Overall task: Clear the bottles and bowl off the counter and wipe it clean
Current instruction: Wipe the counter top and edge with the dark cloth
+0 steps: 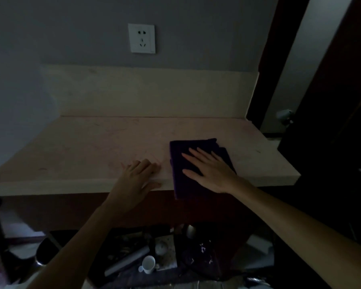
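Lying on the floor below, a white cup (pixel 148 264) sits among dim clutter too dark to make out. Above it, the left hand (pixel 138 177) rests on the front edge of the pale surface (pixel 88 147), fingers on top and thumb against the edge face. Just beside it, the right hand (pixel 209 171) presses flat with straight, spread fingers on a folded dark purple cloth (pixel 188 163) that overhangs the front edge. Farther back, a white wall socket (pixel 141 38) sits above the backsplash.
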